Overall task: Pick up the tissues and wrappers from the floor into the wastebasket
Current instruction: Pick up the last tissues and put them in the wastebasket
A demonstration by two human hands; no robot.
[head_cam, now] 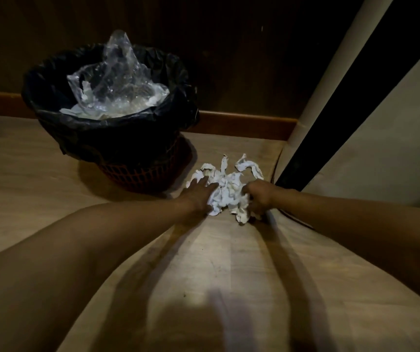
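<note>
A heap of crumpled white tissues (226,186) is seen on the floor (219,262), just right of the wastebasket (138,171) and near a pale post (330,72). The tissues are wrinkled and torn into twisted strips. The wastebasket is a red lattice basket lined with a black plastic bag (51,82); crinkled clear plastic (117,82) and some white paper are heaped inside it. The floor is pale wood-grain board, met by a brown skirting (244,123) under a dark wall. The left hand (197,194) is laid open, fingers spread on the heap's left edge. The right hand (259,198) is curled closed, gripping tissues at the heap's right side.
</note>
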